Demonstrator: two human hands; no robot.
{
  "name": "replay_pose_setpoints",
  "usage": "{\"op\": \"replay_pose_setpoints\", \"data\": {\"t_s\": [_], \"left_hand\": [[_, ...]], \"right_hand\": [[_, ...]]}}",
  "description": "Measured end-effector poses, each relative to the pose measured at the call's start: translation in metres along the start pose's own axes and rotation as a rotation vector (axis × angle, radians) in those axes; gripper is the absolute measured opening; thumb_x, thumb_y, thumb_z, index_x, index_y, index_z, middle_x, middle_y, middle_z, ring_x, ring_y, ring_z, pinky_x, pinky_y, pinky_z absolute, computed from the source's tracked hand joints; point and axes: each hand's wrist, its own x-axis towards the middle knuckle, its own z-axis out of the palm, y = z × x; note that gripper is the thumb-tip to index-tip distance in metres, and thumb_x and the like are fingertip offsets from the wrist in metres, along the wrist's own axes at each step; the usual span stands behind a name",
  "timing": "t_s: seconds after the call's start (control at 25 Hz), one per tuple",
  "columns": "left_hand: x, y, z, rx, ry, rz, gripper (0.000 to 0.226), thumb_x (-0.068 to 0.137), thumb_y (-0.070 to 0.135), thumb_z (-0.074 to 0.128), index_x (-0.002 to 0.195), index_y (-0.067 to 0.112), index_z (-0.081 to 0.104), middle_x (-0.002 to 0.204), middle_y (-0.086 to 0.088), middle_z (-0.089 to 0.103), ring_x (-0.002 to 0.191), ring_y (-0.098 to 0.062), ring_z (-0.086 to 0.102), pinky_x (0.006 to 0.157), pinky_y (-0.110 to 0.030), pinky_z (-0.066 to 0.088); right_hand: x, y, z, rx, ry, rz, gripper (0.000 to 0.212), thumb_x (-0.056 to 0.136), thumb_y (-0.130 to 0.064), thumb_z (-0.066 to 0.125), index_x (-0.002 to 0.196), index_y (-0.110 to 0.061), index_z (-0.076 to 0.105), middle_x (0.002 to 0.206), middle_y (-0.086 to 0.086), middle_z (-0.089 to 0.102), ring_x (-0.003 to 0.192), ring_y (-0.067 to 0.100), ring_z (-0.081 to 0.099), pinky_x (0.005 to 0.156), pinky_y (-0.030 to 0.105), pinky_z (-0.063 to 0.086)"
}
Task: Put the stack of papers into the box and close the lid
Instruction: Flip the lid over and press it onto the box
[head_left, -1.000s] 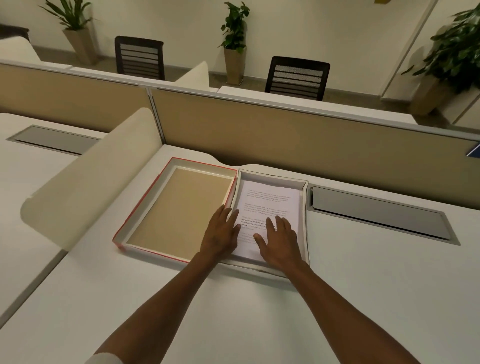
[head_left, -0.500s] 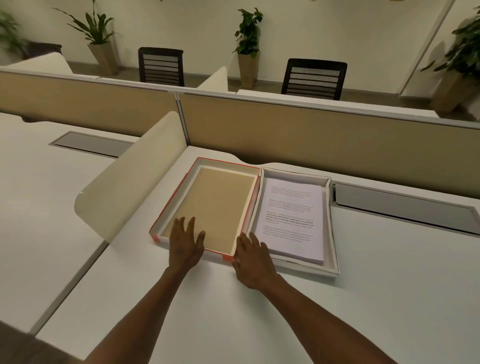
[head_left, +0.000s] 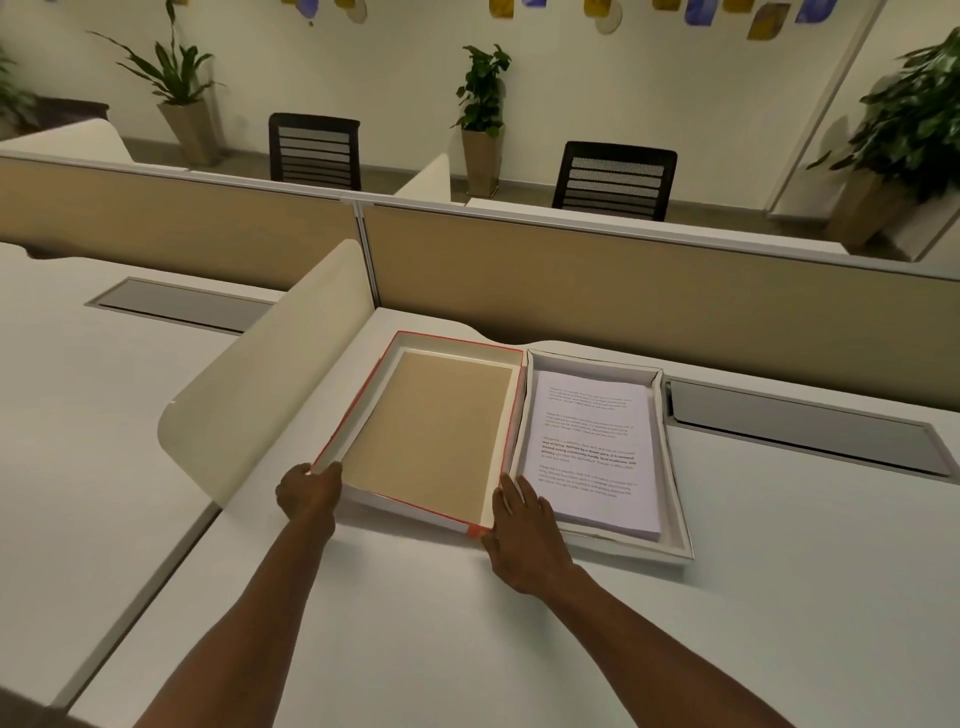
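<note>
The stack of printed papers (head_left: 592, 447) lies flat inside the shallow white box (head_left: 678, 519) on the desk. Directly to its left lies the red-edged lid (head_left: 431, 431), inner side up, showing a tan lining. My left hand (head_left: 307, 493) grips the lid's near left corner. My right hand (head_left: 522, 535) holds the lid's near right corner, where it meets the box; its fingers reach up along the seam. The lid's near edge sits slightly raised off the desk.
A curved cream divider (head_left: 265, 395) stands just left of the lid. A tan partition wall (head_left: 623, 291) runs behind the box. A grey cable tray cover (head_left: 800, 431) is set into the desk to the right. Chairs and potted plants stand beyond.
Both hands left the papers and moved left to the lid. They now grip its two near corners, and its near edge has come up slightly.
</note>
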Motion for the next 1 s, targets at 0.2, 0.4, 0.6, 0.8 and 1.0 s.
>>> {"op": "replay_pose_setpoints", "data": {"t_s": [0.2, 0.4, 0.6, 0.8, 1.0], "left_hand": [[-0.021, 0.021, -0.017, -0.248, -0.058, 0.102, 0.043, 0.078, 0.015, 0.078, 0.121, 0.019, 0.070, 0.111, -0.013, 0.073, 0.098, -0.032, 0.071, 0.093, -0.045, 0.059], [-0.072, 0.047, -0.023, -0.299, -0.084, 0.414, 0.040, 0.079, 0.019, 0.080, 0.115, 0.031, 0.069, 0.101, 0.004, 0.071, 0.084, -0.007, 0.066, 0.080, -0.033, 0.057], [-0.128, 0.062, -0.007, -0.310, -0.153, 0.714, 0.051, 0.078, 0.016, 0.085, 0.126, 0.019, 0.066, 0.121, 0.001, 0.071, 0.103, -0.016, 0.068, 0.084, -0.018, 0.059], [-0.161, 0.068, 0.011, -0.290, -0.244, 0.793, 0.073, 0.073, 0.027, 0.091, 0.137, 0.016, 0.057, 0.128, 0.005, 0.065, 0.107, -0.010, 0.065, 0.088, -0.014, 0.054], [-0.152, 0.062, 0.011, -0.450, -0.428, 0.695, 0.047, 0.085, 0.051, 0.069, 0.129, 0.039, 0.057, 0.124, 0.012, 0.067, 0.115, -0.003, 0.066, 0.094, -0.023, 0.057]], "right_hand": [[0.010, -0.008, -0.031, 0.220, 0.068, 0.051, 0.072, 0.097, -0.057, 0.041, 0.152, -0.012, 0.032, 0.164, 0.011, 0.023, 0.151, 0.027, 0.018, 0.121, 0.042, 0.020], [0.055, -0.051, -0.125, 0.881, 0.253, 0.215, 0.046, 0.090, -0.047, 0.065, 0.123, -0.016, 0.065, 0.109, 0.006, 0.072, 0.097, 0.020, 0.069, 0.089, 0.038, 0.056], [0.090, -0.092, -0.200, 1.367, 0.114, 0.307, 0.036, 0.087, -0.042, 0.070, 0.096, -0.007, 0.067, 0.096, 0.016, 0.075, 0.078, 0.029, 0.076, 0.060, 0.035, 0.062], [0.087, -0.087, -0.201, 1.427, 0.212, 0.445, 0.012, 0.091, -0.015, 0.069, 0.083, -0.012, 0.062, 0.100, 0.014, 0.073, 0.078, 0.026, 0.073, 0.054, 0.032, 0.059], [0.065, -0.061, -0.220, 1.572, 0.246, 0.425, 0.007, 0.096, -0.009, 0.061, 0.098, -0.004, 0.064, 0.095, 0.012, 0.071, 0.079, 0.022, 0.070, 0.056, 0.029, 0.057]]}}
